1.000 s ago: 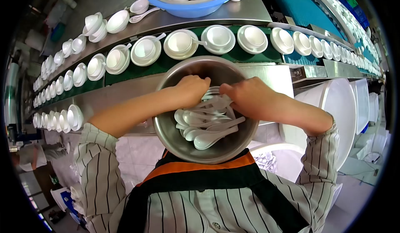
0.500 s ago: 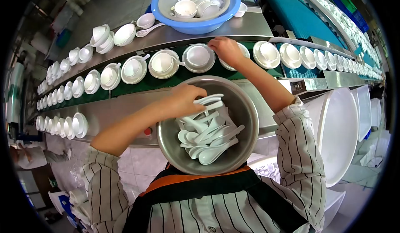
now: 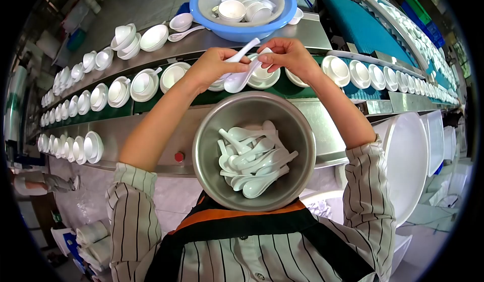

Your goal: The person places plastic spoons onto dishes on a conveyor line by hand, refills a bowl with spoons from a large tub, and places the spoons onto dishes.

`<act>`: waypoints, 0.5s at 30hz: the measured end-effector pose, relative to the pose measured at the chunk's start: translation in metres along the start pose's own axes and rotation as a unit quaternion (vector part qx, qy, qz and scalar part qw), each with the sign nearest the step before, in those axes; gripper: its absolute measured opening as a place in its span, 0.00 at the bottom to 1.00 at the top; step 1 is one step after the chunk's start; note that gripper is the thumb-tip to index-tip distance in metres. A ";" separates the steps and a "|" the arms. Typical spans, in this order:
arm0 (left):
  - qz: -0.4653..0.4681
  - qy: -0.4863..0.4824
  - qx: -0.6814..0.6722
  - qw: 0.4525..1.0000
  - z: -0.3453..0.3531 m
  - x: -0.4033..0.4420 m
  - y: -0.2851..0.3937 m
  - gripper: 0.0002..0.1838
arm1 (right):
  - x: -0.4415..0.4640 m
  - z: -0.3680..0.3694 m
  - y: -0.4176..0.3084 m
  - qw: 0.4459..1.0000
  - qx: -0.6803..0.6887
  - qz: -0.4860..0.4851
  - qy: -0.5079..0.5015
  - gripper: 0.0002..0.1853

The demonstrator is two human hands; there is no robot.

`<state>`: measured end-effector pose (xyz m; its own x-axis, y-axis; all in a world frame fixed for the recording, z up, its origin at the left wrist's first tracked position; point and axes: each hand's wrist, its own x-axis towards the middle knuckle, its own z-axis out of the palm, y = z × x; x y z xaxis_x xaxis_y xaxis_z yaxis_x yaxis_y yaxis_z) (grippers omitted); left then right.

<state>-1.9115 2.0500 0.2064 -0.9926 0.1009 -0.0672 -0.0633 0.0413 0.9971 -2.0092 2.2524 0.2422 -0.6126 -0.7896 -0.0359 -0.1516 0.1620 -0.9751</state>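
The first spoon (image 3: 247, 50) is in the left hand (image 3: 217, 69), gripped in the curled fingers with its handle projecting toward the right hand (image 3: 292, 60). The second spoon (image 3: 236, 82) is pinched by the handle end between the thumb and fingers of the right hand; its scoop slants down toward the left hand. The two spoons lie close together between the hands — whether they touch cannot be told.

Below the hands, nearer the body, is a steel bowl (image 3: 304, 146) containing a pile of loose spoons (image 3: 257, 163), their handles pointing various ways. Directly beneath the hands and out to both sides runs a green belt (image 3: 136, 107) carrying a row of small bowls on saucers; one saucer (image 3: 262, 84) shows partly between the hands.

Beyond the hands, a blue basin (image 3: 217, 25) holds stacked bowls and spoons. Beyond the left hand, a single spoon (image 3: 185, 33) rests on the steel shelf (image 3: 315, 36) — left of the basin.
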 end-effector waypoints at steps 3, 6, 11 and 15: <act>-0.006 0.039 -0.032 0.999 -0.007 -0.002 -0.012 0.13 | 0.006 0.005 0.004 0.999 0.003 -0.007 0.049 0.13; 0.020 0.100 -0.048 0.994 -0.009 -0.001 -0.022 0.18 | 0.020 0.011 0.007 0.995 -0.032 -0.014 0.090 0.11; -0.016 0.150 -0.060 0.987 -0.045 0.016 -0.029 0.14 | 0.029 0.006 0.001 0.982 -0.052 -0.077 0.162 0.10; 0.057 0.205 0.086 0.973 -0.059 0.037 -0.053 0.10 | 0.021 -0.017 0.001 0.957 -0.195 -0.087 0.194 0.10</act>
<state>-1.9511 1.9926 0.1531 -0.9524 -0.2885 0.0985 0.0334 0.2224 0.9744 -2.0352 2.2456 0.2445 -0.7823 -0.5576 0.2778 -0.5094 0.3159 -0.8004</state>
